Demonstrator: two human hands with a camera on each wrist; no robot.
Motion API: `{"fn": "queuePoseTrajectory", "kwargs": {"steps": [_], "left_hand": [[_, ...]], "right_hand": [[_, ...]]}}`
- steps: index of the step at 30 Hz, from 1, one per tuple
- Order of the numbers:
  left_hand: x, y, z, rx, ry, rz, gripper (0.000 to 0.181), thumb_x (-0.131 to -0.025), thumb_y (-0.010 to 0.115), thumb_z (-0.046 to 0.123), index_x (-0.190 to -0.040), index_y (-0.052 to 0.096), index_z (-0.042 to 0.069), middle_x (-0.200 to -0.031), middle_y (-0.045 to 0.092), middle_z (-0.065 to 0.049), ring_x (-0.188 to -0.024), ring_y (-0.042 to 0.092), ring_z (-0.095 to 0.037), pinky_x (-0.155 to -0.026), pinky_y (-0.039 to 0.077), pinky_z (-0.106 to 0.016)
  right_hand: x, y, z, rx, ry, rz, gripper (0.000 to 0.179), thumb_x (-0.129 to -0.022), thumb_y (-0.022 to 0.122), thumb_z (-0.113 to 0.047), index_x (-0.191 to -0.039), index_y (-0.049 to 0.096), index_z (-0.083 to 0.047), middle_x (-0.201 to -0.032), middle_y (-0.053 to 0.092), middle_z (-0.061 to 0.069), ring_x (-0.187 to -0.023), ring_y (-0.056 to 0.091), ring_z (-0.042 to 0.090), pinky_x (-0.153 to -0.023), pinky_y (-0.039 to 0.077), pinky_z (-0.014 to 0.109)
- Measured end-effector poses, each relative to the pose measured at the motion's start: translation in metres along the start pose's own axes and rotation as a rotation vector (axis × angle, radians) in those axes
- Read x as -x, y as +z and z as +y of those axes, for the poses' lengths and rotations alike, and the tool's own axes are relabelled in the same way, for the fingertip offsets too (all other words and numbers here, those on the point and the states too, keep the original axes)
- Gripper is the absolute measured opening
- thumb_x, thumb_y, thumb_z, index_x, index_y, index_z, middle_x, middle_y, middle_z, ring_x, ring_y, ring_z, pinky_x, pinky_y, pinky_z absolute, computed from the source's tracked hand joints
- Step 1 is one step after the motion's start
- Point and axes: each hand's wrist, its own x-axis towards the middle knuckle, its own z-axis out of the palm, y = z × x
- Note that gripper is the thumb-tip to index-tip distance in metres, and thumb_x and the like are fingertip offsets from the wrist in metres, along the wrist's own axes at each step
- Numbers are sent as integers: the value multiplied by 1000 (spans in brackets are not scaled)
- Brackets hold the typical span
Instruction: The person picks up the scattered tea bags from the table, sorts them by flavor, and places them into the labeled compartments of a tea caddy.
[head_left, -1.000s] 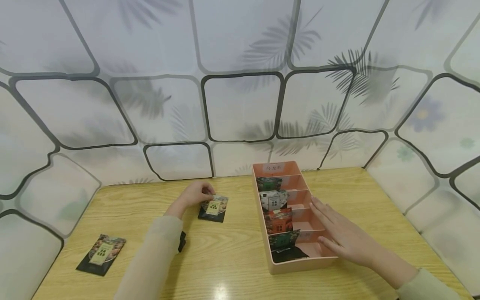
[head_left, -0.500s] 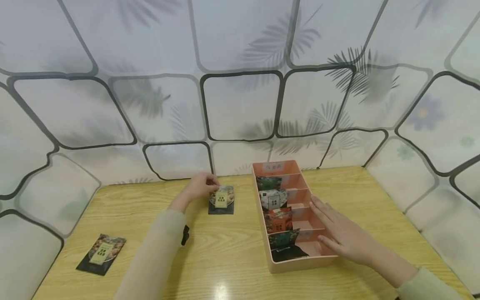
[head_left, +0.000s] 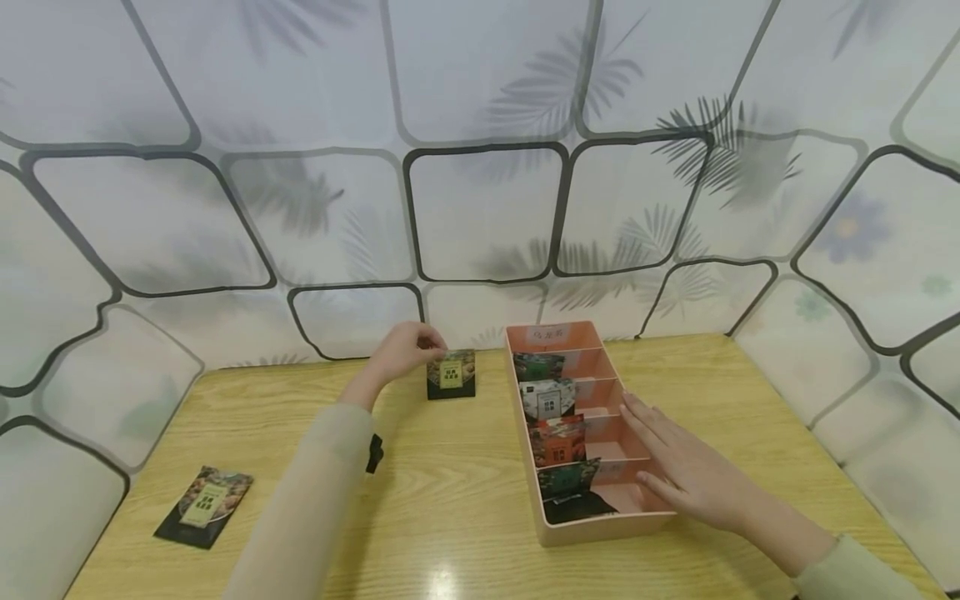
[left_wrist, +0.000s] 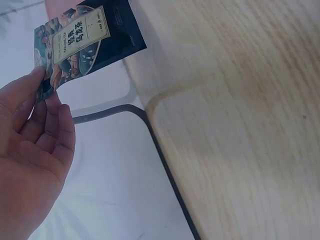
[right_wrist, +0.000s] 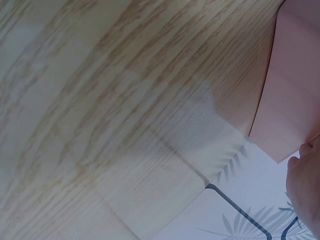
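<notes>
My left hand pinches the top edge of an oolong tea sachet, dark with a pale yellow-green label, between thumb and fingers. The left wrist view shows this sachet held up over the table. To its right stands a long pink divided box. Along the box's right rim lies my right hand, fingers fairly straight and thumb over the near compartment. In the right wrist view, part of the right hand touches the pink wall.
The box holds a green sachet, a white sachet, a red sachet and dark green sachets nearest. A paper label marks its far compartment. Another dark sachet lies at left. Patterned cloth hangs behind the table.
My left hand has carried the pinched sachet away from me and slightly right, towards the box's far end. The right hand and the box have stayed in place.
</notes>
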Motion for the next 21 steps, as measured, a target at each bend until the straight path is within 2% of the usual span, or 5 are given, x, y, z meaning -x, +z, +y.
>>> {"fn": "queuePoseTrajectory", "kwargs": {"steps": [9, 14, 21], "left_hand": [[-9, -11, 15, -19, 32, 39, 9, -91, 64, 18, -94, 70, 12, -89, 67, -4, -78, 61, -16, -68, 51, -30], [-14, -16, 27, -32, 56, 72, 8, -91, 65, 19, -93, 71, 14, -89, 67, -2, -79, 60, -15, -71, 51, -31], [-20, -18, 43, -79, 93, 123, 9, -92, 63, 22, -94, 70, 17, -89, 66, 1, -79, 59, -14, -71, 49, -32]], "right_hand": [[0, 0, 0, 6, 8, -10, 81, -85, 66, -24, -148, 23, 1, -154, 20, 20, -141, 24, 33, -118, 5, 26], [0, 0, 0, 6, 11, -14, 81, -85, 66, -25, -148, 23, 1, -154, 20, 19, -141, 23, 33, -118, 4, 25], [0, 0, -1, 5, -13, 16, 80, -84, 67, -24, -147, 25, 3, -153, 23, 21, -140, 25, 33, -118, 5, 25]]}}
